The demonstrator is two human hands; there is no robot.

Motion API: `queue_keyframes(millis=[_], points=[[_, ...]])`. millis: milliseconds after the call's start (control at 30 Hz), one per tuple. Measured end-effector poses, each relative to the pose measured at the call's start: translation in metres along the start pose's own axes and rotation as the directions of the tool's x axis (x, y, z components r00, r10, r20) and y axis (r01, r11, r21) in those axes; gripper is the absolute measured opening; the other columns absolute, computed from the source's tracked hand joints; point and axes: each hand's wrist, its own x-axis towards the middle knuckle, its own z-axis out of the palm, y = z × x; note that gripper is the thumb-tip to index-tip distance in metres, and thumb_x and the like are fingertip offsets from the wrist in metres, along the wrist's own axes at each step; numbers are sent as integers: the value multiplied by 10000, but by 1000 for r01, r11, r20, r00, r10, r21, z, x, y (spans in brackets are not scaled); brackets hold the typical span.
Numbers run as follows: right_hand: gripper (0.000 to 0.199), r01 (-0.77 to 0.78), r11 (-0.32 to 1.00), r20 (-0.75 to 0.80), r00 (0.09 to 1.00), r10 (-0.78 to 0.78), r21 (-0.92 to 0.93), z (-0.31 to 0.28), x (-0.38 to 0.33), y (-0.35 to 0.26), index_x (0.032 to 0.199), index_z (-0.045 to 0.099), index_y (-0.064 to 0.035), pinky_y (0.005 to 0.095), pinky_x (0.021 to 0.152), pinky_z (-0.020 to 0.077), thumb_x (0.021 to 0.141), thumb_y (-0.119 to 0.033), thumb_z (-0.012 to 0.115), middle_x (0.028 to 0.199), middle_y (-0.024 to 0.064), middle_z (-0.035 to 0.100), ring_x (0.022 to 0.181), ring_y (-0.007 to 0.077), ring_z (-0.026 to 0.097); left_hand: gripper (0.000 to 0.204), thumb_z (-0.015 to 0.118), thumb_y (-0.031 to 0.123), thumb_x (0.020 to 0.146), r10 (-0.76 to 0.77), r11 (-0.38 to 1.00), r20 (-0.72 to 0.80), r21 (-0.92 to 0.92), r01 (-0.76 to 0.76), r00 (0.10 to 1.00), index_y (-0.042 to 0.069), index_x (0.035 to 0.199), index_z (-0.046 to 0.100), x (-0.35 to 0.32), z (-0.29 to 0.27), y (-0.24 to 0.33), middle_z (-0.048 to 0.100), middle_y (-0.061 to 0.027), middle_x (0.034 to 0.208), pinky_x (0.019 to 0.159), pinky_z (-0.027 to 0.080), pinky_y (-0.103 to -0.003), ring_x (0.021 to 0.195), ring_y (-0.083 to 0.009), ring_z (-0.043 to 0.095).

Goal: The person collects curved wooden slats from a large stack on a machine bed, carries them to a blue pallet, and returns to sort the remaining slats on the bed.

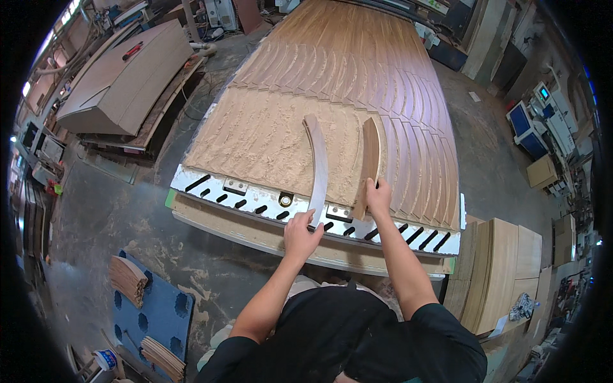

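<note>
My left hand (302, 233) closes on the lower end of a pale curved wooden strip (318, 166), near the table's front edge. The strip's upper part reaches over a rough tan layer of sawdust or shavings (255, 140). In my right hand (379, 196) is a second curved wooden strip (370, 150), gripped near its lower end and tilted so its brown grain shows. To its right and beyond, rows of similar curved strips (415, 166) lie side by side, with tan dust along their edges.
A slotted metal edge (262, 207) runs along the table's front. Stacked strips (128, 281) rest on a blue pallet (172, 313) at the lower left. Wooden boards (498, 262) stand at the right; a large panel stack (134, 83) is at the far left.
</note>
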Motion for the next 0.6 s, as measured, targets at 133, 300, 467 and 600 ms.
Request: queue_keyframes(millis=[133,300,467,600], points=[[379,-291,849,239,950,202,441,36,-23,-18,1305,677,20,397,832,592,1076,-275,734,1046,130,764,890,216,716,892,914,480,848,155,988,67,11,-156,986,-5,1534,613,-6,-25,3,749,-183,1280,1051,546,-466,1195,-354,707],[354,-247,745,334,942,34,619,86,-33,-15,1429,637,48,320,798,575,1105,-87,678,1176,97,781,918,154,705,1045,906,589,832,220,966,76,120,-228,973,-24,1597,544,-5,-23,1,745,-190,1245,1028,540,-473,1145,-357,701],[312,-329,808,450,889,90,489,94,-44,-44,1379,688,48,335,861,572,1100,-93,685,1138,74,792,959,155,711,788,900,447,877,216,973,-22,83,-214,976,-29,1465,678,1,-16,-18,751,-155,1041,897,555,-470,979,-341,710],[208,-324,820,451,888,91,473,101,-47,-50,1278,717,-8,307,658,477,1109,-127,689,948,15,725,752,111,614,686,899,427,862,228,966,-61,141,-218,972,53,1413,737,0,-15,-25,751,-97,1053,890,551,-445,992,-303,712]])
